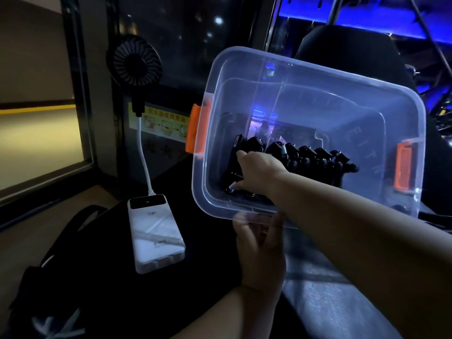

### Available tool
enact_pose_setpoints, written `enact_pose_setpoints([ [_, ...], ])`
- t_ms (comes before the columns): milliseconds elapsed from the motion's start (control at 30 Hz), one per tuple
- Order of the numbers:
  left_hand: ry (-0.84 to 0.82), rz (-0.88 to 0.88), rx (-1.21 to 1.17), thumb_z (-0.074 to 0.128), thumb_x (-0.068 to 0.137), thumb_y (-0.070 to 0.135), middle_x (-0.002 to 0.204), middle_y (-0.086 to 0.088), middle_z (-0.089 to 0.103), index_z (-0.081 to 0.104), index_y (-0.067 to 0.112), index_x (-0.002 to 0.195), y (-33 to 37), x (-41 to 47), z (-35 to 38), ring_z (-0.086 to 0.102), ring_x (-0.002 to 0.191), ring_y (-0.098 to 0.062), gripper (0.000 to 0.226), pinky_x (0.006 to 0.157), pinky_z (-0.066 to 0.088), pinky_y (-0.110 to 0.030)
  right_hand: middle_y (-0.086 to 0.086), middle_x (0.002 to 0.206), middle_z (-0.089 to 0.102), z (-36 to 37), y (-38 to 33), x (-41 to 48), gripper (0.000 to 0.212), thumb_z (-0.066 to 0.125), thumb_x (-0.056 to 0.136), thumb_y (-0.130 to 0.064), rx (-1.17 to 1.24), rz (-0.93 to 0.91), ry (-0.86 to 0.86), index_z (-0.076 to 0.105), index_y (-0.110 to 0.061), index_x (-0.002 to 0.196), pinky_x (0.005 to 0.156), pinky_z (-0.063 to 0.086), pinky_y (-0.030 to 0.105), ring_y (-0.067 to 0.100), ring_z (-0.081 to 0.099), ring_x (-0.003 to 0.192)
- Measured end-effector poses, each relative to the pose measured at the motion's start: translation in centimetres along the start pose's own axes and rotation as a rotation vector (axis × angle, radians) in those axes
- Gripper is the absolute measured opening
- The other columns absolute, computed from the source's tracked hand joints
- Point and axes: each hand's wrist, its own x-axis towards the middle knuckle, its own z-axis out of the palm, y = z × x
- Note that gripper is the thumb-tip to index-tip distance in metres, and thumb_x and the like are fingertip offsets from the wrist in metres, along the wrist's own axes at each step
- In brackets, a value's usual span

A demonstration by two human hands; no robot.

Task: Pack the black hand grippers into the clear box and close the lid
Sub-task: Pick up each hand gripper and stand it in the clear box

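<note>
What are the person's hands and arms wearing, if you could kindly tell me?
Nothing that shows: the left hand and right hand are bare, with no gloves, rings or watch, and no sleeves are in view. The dim light could hide small details.

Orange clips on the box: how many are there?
2. One orange clip is on the left end of the clear box, the other on its right end; more could be hidden.

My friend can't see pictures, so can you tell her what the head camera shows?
A person's left hand grips the near rim of an open clear box with orange latches, while the right hand reaches inside among black hand grippers. To its left a white power bank is cabled to a small black fan.
</note>
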Motion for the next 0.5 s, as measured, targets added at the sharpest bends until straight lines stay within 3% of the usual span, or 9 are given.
enact_pose_setpoints([
  [100, -0.004, -0.015, -0.010, 0.071, 0.065, 0.045, 0.100, -0.009, 0.069, 0.046, 0.015, 0.103, -0.03, -0.03, -0.01, 0.067, 0.094, -0.018, 0.055, 0.085, 0.051, -0.030, 0.007, 0.120, 0.050, -0.14, 0.05, -0.05, 0.070, 0.068, 0.074, -0.060, -0.211, -0.129, 0.117, 0.046, -0.019, 0.127, 0.082, 0.044, 0.038, 0.029, 0.052, 0.112],
  [167, -0.010, -0.023, -0.010, 0.073, 0.068, 0.039, 0.103, -0.009, 0.068, 0.046, 0.013, 0.103, 0.05, 0.02, 0.03, 0.067, 0.096, -0.015, 0.052, 0.086, 0.051, -0.028, 0.003, 0.129, 0.045, -0.20, 0.20, 0.03, 0.056, 0.062, 0.079, -0.052, -0.346, -0.279, 0.188, 0.050, -0.027, 0.128, 0.098, 0.035, 0.042, 0.026, 0.038, 0.124],
  [233, 0.000, -0.017, 0.018, 0.075, 0.073, 0.030, 0.103, -0.010, 0.068, 0.045, 0.012, 0.102, 0.24, 0.07, 0.12, 0.067, 0.094, -0.011, 0.045, 0.083, 0.050, -0.021, 0.000, 0.142, 0.039, -0.05, 0.48, 0.14, 0.046, 0.051, 0.086, -0.040, -0.428, -0.376, 0.131, 0.049, -0.032, 0.132, 0.111, 0.015, 0.049, 0.023, 0.023, 0.138],
  [333, 0.007, -0.032, 0.017, 0.073, 0.070, 0.035, 0.101, -0.010, 0.068, 0.045, 0.010, 0.104, 0.24, -0.06, 0.07, 0.067, 0.094, -0.014, 0.051, 0.083, 0.052, -0.024, -0.004, 0.158, 0.019, 0.45, 0.69, 0.24, 0.049, 0.037, 0.096, -0.036, -0.441, -0.336, -0.064, 0.034, -0.036, 0.145, 0.113, -0.011, 0.054, 0.018, 0.004, 0.148],
  [500, 0.016, -0.049, 0.007, 0.073, 0.081, 0.013, 0.096, -0.008, 0.070, 0.046, 0.007, 0.106, 0.36, -0.09, -0.03, 0.068, 0.088, -0.012, 0.038, 0.077, 0.051, -0.021, -0.005, 0.160, 0.013, 0.66, 0.65, 0.81, 0.053, 0.033, 0.099, -0.046, -0.478, -0.354, -0.131, 0.024, -0.033, 0.150, 0.117, -0.009, 0.051, 0.016, 0.004, 0.148],
])
